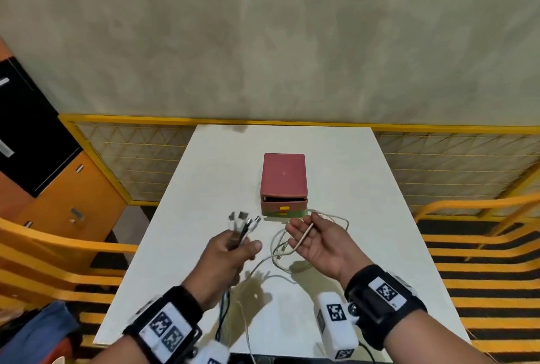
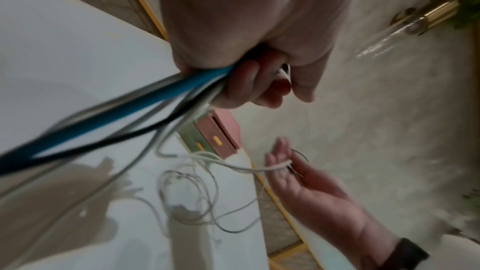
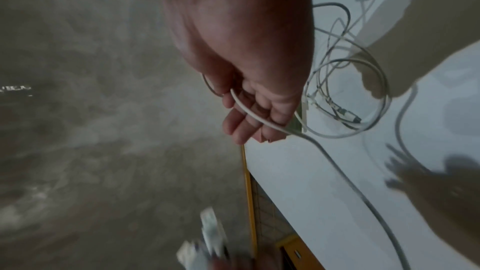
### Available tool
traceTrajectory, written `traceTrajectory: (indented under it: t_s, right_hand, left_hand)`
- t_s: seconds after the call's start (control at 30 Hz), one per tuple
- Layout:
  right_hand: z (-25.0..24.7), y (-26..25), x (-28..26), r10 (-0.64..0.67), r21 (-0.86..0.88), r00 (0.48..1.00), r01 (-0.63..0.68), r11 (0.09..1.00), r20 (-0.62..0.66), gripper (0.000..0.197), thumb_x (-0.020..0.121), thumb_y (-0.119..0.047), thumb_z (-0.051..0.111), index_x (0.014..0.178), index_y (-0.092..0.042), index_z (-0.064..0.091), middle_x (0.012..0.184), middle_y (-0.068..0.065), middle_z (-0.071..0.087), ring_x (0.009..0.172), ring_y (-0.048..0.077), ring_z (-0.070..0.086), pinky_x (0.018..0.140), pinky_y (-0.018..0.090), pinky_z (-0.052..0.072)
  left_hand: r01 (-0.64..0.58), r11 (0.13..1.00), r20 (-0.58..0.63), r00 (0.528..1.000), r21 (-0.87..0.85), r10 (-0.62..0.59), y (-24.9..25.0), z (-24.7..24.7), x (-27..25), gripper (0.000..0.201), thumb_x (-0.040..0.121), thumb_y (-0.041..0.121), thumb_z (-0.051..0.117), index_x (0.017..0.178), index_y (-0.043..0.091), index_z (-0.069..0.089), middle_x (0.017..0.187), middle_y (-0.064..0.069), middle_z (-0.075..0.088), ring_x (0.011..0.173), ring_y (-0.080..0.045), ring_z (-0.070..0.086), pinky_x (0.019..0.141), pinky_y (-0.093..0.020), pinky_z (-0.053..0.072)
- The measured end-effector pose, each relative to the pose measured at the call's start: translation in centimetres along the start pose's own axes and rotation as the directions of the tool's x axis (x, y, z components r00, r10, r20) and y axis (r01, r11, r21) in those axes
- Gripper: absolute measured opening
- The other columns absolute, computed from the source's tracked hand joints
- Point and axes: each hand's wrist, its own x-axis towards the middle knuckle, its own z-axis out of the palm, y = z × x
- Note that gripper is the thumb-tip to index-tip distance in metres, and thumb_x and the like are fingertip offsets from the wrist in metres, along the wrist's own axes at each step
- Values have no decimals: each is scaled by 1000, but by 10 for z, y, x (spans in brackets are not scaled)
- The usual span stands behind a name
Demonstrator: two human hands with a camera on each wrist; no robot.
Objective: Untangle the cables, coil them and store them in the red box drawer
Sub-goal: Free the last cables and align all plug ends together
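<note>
A red box [image 1: 284, 176] stands mid-table, its top drawer [image 1: 283, 202] with a yellow handle slightly ajar above a green drawer. My left hand [image 1: 239, 246] grips a bunch of cables [image 2: 145, 108], blue, black and white. Their plug ends [image 1: 242, 222] stick up above the fist, and the rest hangs toward the table's front edge. My right hand [image 1: 304, 229] is palm-up just in front of the box, fingers relaxed, with a white cable [image 3: 249, 114] draped across it. That cable runs into a loose white tangle [image 1: 280, 249] lying on the table between my hands.
The white table [image 1: 365, 188] is narrow, with yellow mesh fencing [image 1: 131, 159] behind it and yellow railings on both sides. An orange and black cabinet [image 1: 73, 197] stands at the far left. The box also shows in the left wrist view [image 2: 218, 130].
</note>
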Motion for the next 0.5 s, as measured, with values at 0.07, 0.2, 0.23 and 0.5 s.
traceTrajectory:
  t_s: [0.07,0.2,0.23,0.5]
  right_hand:
    - [7,8,-7,8,15,999,-9,1000,52,27,102,-21,41,84,-9,57,87,17,76,79,29,75,77,42,56]
    - [19,12,-22,5,72,986,-17,997,168,29,98,-12,44,80,-2,65,62,10,64,54,21,66,53,27,57]
    - [20,12,-24,2,76,983,-16,997,182,29,98,-11,44,82,-1,66,62,10,63,52,20,66,52,28,56]
    - [6,-21,-17,29,48,987,-37,998,157,27,98,-13,43,77,-8,59,92,20,74,95,33,67,84,50,51]
  left_hand:
    - [-67,997,-7,998,35,68,4,30,11,22,83,10,76,78,9,55,48,7,43,38,-8,33,39,-18,27]
    - [-99,991,-37,994,91,103,5,65,25,28,65,14,81,86,6,65,80,-6,74,70,-18,69,68,-37,59]
    - [-99,989,-49,993,112,105,5,67,26,28,64,15,80,86,8,66,81,-6,74,73,-19,69,72,-38,58]
    - [56,984,283,954,169,-102,-3,39,5,20,70,5,80,73,14,62,61,-5,52,42,-11,35,42,-20,25]
